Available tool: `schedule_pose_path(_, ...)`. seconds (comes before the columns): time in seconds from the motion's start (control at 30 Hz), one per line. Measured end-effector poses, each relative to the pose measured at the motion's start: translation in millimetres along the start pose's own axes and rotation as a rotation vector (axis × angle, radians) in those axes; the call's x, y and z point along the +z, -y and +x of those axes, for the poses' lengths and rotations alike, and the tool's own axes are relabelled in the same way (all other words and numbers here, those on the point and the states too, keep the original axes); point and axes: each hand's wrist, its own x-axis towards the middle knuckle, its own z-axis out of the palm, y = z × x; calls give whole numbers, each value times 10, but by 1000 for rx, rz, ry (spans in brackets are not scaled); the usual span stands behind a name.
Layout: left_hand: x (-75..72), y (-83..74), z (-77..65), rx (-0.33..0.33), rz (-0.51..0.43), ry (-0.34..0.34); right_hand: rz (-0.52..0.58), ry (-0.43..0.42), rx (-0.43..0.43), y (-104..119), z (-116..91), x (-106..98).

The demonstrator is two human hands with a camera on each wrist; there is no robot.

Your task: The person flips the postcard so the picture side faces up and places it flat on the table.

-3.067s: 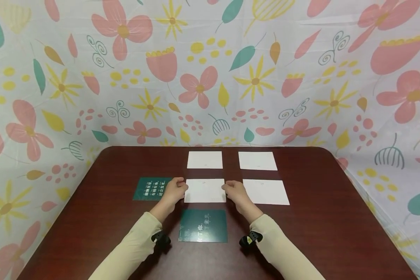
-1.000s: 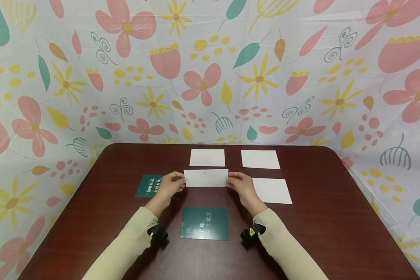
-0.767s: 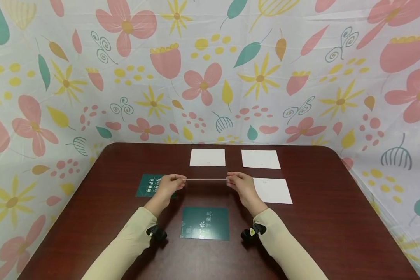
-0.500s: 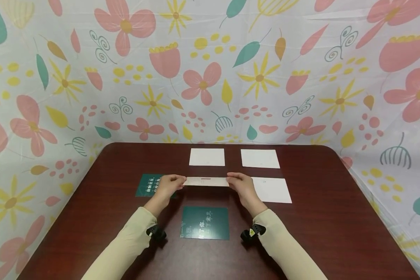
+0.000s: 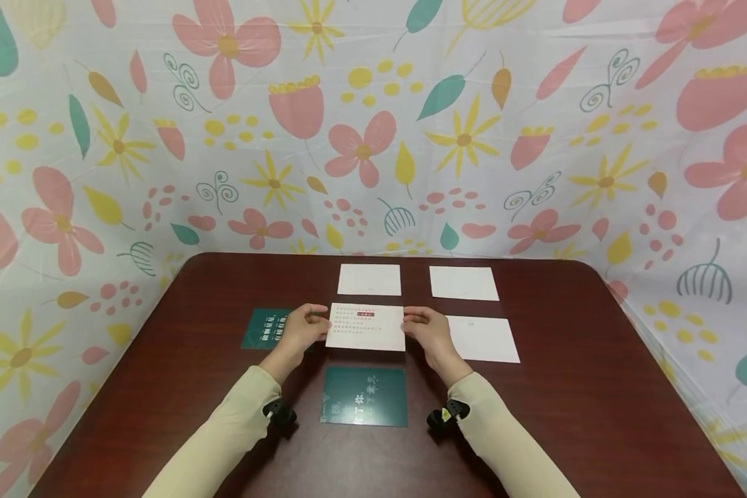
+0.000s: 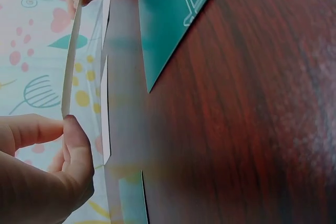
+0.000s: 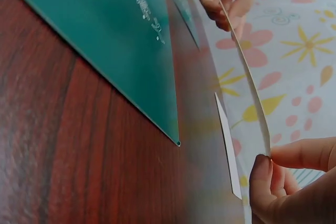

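Both hands hold one card (image 5: 366,328) by its short ends, raised off the table. Its face toward the head camera is cream, with lines of small print and a red block. My left hand (image 5: 306,328) pinches the left end between thumb and fingers, and my right hand (image 5: 428,328) pinches the right end. In the left wrist view the card (image 6: 73,56) appears nearly edge-on; the right wrist view shows its thin edge (image 7: 247,72) slightly bowed. Below it lies a green card (image 5: 364,397) with white characters. Another green card (image 5: 263,328) is partly covered by my left hand.
Two white cards, one at back centre (image 5: 369,279) and one at back right (image 5: 464,283), lie flat on the dark wooden table (image 5: 585,401). A third white card (image 5: 485,339) lies beside my right hand. A flowered cloth (image 5: 361,83) hangs behind the table.
Both hands have lifted the middle card from the table and turned it over. Its plain white face showed before, then its edge, and now the printed face shows. The other cards stayed put.
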Motion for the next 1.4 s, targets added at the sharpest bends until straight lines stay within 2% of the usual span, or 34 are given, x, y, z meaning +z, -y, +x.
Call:
schedule_pose_path(0.23, 23, 16, 21, 6, 77, 0, -38, -4, 0, 4, 3, 16)
schedule_pose_path(0.57, 48, 62, 78, 95, 317, 43, -144, 67, 29, -60, 8, 49)
schedule_pose_path(0.93, 66, 71, 114, 116, 500, 82, -220, 80, 14, -73, 12, 73)
schedule_pose_path(1.13, 80, 34, 106, 110, 563, 103, -341, 84, -23, -68, 10, 100)
schedule_pose_path(1.4, 124, 15, 117, 187, 673, 110, -571, 83, -107, -22, -18, 112)
